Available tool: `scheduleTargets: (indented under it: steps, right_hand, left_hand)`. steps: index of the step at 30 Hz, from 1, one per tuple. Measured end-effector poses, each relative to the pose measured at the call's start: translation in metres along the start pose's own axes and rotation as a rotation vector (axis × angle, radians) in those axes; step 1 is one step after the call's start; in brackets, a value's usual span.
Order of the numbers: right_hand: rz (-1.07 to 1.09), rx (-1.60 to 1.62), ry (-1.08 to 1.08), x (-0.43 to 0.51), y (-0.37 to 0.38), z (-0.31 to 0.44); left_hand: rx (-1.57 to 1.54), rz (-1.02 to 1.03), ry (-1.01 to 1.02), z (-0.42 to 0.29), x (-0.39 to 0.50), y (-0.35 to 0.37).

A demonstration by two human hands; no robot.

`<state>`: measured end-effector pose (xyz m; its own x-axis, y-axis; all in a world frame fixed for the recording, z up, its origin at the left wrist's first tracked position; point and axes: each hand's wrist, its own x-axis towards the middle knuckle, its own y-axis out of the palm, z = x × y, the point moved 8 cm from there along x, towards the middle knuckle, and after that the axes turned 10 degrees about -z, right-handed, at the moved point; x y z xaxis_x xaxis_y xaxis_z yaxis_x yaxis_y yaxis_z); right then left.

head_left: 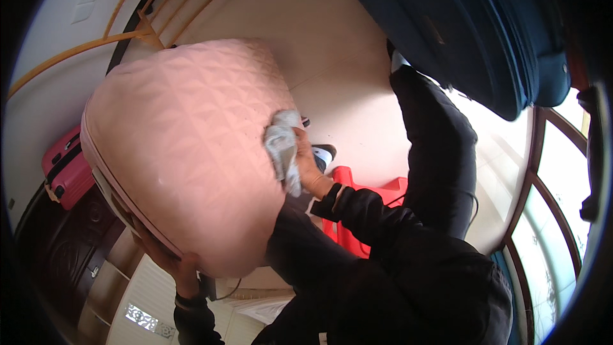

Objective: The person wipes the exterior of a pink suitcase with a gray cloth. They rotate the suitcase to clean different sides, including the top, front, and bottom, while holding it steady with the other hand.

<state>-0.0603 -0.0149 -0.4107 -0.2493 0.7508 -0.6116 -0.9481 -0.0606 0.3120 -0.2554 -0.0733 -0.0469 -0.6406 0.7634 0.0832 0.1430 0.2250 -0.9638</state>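
A large pale pink hard-shell suitcase (187, 143) with a quilted diamond pattern fills the space before me, tilted against my leg. My left hand (184, 268) grips its rim at the lower left, the thumb on the shell and the fingers partly hidden behind the edge. In my right hand (309, 163) is a crumpled light grey cloth (285, 146), pressed against the right part of the shell. Small dark specks show on the shell just above the cloth.
A dark blue fabric suitcase (459, 33) stands at the upper right. Under me is a red plastic stool (349, 235). A bright pink suitcase (69, 167) lies beyond the pale one, near a dark carved door (72, 254). A wooden rack (143, 31) stands at the upper left.
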Motion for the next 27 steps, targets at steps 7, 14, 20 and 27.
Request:
scheduleTargets:
  steps: [7, 14, 20, 27]
  right_hand:
    - [0.261, -0.498, -0.506, -0.1, 0.088, 0.193]
    - [-0.154, -0.702, -0.582, 0.01, 0.028, 0.055]
    - [-0.078, -1.052, -0.238, 0.014, 0.024, 0.017]
    - [0.218, -0.645, -0.459, -0.157, 0.088, 0.192]
  left_hand:
    - [0.007, -0.056, 0.115, 0.006, 0.003, -0.001]
    - [-0.012, -0.079, 0.08, 0.016, -0.003, -0.001]
    - [-0.082, -0.081, 0.153, 0.008, 0.003, -0.003]
    - [-0.017, -0.091, 0.145, -0.002, 0.008, -0.001]
